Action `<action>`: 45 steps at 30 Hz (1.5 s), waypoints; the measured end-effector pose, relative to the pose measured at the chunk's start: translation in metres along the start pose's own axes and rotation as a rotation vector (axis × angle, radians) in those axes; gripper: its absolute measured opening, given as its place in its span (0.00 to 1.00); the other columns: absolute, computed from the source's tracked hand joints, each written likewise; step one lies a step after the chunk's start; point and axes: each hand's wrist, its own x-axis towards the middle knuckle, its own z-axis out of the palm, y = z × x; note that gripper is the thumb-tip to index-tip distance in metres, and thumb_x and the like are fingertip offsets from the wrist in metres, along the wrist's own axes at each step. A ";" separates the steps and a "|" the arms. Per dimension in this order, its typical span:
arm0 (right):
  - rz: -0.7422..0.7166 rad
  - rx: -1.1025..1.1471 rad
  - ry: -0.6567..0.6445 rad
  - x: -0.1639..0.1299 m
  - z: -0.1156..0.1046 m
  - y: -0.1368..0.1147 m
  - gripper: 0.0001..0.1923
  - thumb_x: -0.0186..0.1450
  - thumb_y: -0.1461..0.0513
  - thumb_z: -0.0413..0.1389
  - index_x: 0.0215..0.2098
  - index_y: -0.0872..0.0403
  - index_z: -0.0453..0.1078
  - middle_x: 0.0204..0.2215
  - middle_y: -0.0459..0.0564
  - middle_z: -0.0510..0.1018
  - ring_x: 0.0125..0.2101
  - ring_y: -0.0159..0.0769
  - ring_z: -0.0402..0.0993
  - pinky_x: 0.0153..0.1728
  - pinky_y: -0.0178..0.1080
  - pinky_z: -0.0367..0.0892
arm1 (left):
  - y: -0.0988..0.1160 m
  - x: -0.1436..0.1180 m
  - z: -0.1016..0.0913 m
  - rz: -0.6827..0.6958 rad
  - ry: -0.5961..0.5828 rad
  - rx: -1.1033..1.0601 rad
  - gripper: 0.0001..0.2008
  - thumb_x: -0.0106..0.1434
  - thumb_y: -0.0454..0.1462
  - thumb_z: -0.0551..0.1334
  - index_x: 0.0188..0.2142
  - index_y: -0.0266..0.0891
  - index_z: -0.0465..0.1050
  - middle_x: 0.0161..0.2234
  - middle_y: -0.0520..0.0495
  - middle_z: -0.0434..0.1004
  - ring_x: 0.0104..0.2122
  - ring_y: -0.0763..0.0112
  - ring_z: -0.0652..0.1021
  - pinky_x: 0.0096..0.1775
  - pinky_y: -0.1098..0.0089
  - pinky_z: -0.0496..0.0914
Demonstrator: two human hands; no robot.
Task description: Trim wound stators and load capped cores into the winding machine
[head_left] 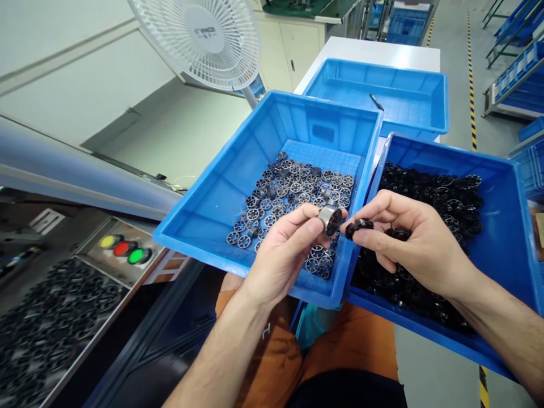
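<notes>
Far over at nine o'clock sits a machine panel with three round lamps [124, 249], one yellow, one red, one green, and below it a dark bed of black ring parts [51, 323], too many to count. At eleven o'clock a white fan [204, 39] stands above. Next comes the middle blue tray [212, 209], holding several dozen small metal spoked wheels [293, 190] heaped toward its near right corner. The left hand [283, 255] hovers over that tray's near edge, fingers curled nearly closed, thumb and forefinger pinching one silver metal wheel [330, 218]. Just beside it, almost touching, the right hand [408, 241] is likewise curled, its fingertips gripping one black ring [359, 226], with more black pieces tucked under the palm. That hand is over the right blue tray [505, 226], which is piled with black rings. At one o'clock a third blue tray [340, 76] rests on the white counter [382, 51], with a single thin dark tool [376, 101] inside.
</notes>
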 end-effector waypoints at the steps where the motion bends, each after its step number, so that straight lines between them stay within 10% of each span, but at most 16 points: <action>1: -0.008 -0.017 0.017 0.000 0.000 0.000 0.09 0.72 0.57 0.77 0.46 0.50 0.86 0.23 0.38 0.76 0.17 0.26 0.68 0.20 0.34 0.59 | 0.000 0.000 0.000 0.005 0.010 0.012 0.21 0.64 0.54 0.84 0.42 0.40 0.89 0.41 0.47 0.84 0.38 0.69 0.77 0.43 0.73 0.77; 18: -0.282 -0.190 0.174 -0.003 0.005 -0.002 0.06 0.68 0.64 0.78 0.43 0.47 0.91 0.27 0.40 0.78 0.23 0.25 0.64 0.25 0.35 0.61 | -0.002 -0.002 -0.004 -0.007 -0.047 0.052 0.20 0.61 0.54 0.86 0.39 0.42 0.93 0.37 0.47 0.87 0.36 0.70 0.82 0.43 0.72 0.78; 45: -0.017 0.019 0.089 0.002 0.007 0.008 0.16 0.69 0.53 0.80 0.41 0.50 0.81 0.18 0.35 0.71 0.14 0.26 0.68 0.21 0.32 0.61 | -0.002 0.002 0.000 0.049 -0.036 0.073 0.15 0.59 0.47 0.89 0.34 0.44 0.92 0.37 0.49 0.88 0.38 0.73 0.83 0.44 0.75 0.78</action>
